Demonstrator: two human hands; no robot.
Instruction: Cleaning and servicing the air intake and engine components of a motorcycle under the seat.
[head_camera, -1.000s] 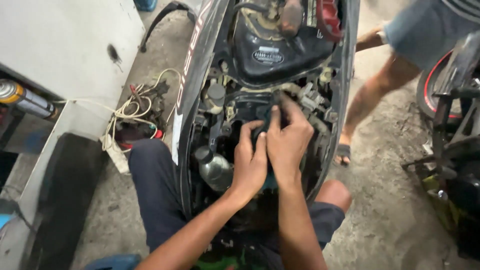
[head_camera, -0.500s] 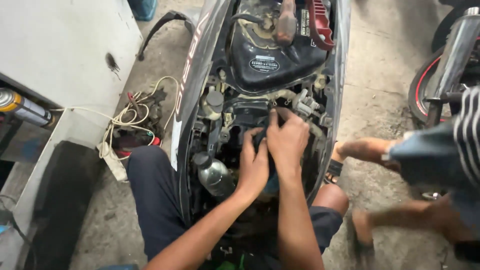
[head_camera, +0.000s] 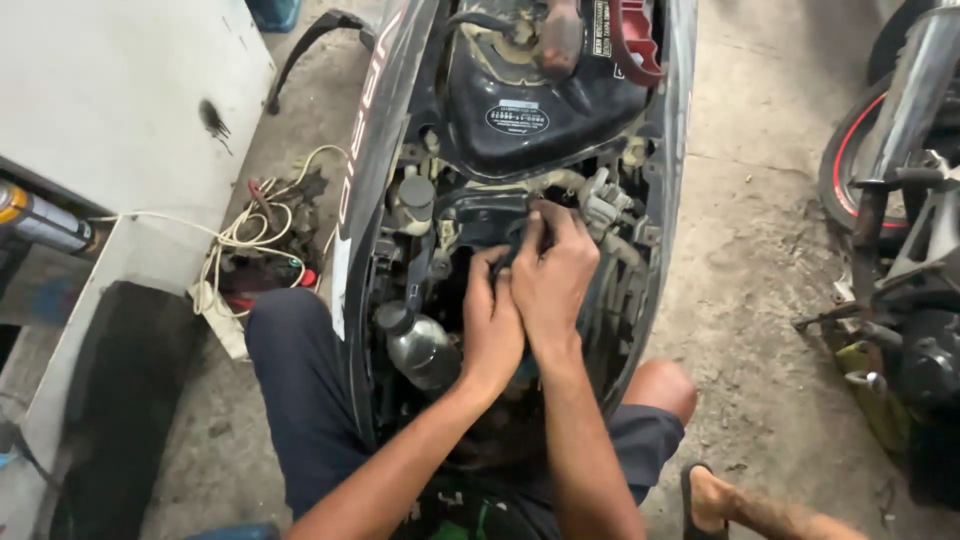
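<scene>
I look down into the opened body of a black scooter (head_camera: 372, 200). Its black fuel tank (head_camera: 545, 110) sits at the top and wiring and hoses fill the bay below. My left hand (head_camera: 490, 320) and my right hand (head_camera: 553, 275) are pressed side by side in the middle of the bay. The fingers of both curl around a small dark part (head_camera: 515, 235) just under the tank. What exactly they pinch is hidden by the fingers. A silver cylinder (head_camera: 420, 345) lies left of my left hand.
A white cabinet (head_camera: 110, 110) stands on the left, with a tangle of white and red wires (head_camera: 255, 245) on the concrete floor beside it. Another motorcycle (head_camera: 905, 230) is parked on the right. Another person's foot in a sandal (head_camera: 715, 500) shows at the bottom right.
The other person's legs have passed from the upper right to the bottom right, leaving only a foot. My hands stay in the same spot in the bay, with small finger movements.
</scene>
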